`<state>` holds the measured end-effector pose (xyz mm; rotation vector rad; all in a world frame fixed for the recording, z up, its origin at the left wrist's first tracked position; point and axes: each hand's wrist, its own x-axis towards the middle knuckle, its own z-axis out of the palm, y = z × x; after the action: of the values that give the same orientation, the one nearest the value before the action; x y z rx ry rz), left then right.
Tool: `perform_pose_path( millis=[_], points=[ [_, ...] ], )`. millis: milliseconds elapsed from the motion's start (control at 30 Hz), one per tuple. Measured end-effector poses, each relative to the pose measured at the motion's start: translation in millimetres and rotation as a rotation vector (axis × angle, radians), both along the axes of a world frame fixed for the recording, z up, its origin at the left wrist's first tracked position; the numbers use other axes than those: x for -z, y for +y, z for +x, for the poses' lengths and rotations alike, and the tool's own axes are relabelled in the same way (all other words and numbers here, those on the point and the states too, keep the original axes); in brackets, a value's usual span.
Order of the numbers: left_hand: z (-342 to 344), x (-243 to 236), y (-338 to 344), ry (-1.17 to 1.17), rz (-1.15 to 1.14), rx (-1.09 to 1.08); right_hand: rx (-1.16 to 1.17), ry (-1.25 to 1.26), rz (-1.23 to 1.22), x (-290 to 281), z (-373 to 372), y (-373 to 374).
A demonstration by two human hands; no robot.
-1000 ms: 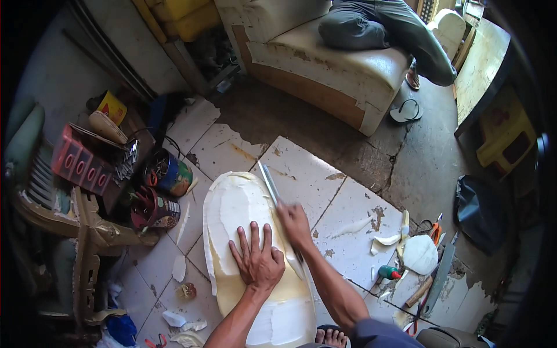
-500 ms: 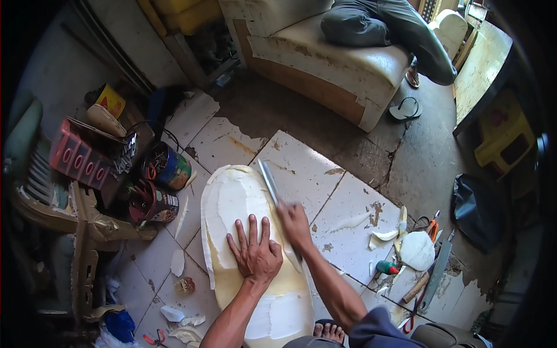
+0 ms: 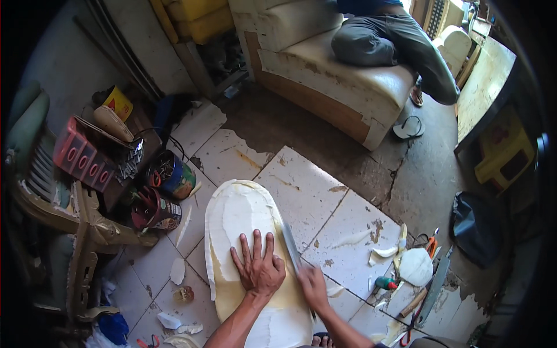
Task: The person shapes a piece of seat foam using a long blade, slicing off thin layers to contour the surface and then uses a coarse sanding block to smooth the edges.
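Flr (image 3: 301,185): 2 hands (image 3: 262,274) (image 3: 313,286), 1 pad (image 3: 237,211), 1 held blade (image 3: 290,242).

Left hand (image 3: 259,271) on pad (image 3: 233,210), blade (image 3: 289,243) right, containers (image 3: 152,211) left

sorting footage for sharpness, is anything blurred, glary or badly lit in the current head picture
Head view: right hand and its long blade-like tool look smeared, left hand fairly crisp; head view: light glares off the right end of the worn seat; head view: corners black, yellow object at right in shade.
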<state>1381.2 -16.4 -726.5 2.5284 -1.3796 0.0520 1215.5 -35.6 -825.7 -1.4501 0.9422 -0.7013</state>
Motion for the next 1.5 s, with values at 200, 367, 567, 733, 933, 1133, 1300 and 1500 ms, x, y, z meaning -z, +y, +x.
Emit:
perform_pose_path(
  millis=[200,367,567,733,933,1133,1300,1500],
  points=[
    [-4.7,4.6,0.5,-0.022,-0.017,0.021,0.026,0.027,0.074,-29.8,76.0,-87.2],
    [4.3,7.0,3.4,-0.026,0.009,-0.019,-0.068,0.143,-0.045,-11.1,47.9,-47.2],
    [0.7,6.1,7.4,-0.034,0.008,-0.006,-0.019,0.147,0.150,-39.8,19.0,-20.8],
    [1.0,8.6,1.1,-0.014,0.037,0.010,-0.060,0.119,0.195,-45.7,97.1,-105.0],
    [4.5,0.7,5.8,-0.062,0.018,-0.024,0.121,-0.065,0.191,-28.4,-21.6,37.2],
    [1.7,14.9,-2.2,-0.038,0.025,0.009,-0.081,0.088,-0.008,-28.2,89.8,-93.4],
    [-0.5,0.6,9.1,-0.064,-0.015,-0.026,-0.099,0.068,-0.048,-14.2,6.5,-13.7],
    [-2.4,6.2,1.4,-0.004,-0.012,0.006,-0.088,0.055,-0.011,-48.3,123.7,-136.6]
  ],
)
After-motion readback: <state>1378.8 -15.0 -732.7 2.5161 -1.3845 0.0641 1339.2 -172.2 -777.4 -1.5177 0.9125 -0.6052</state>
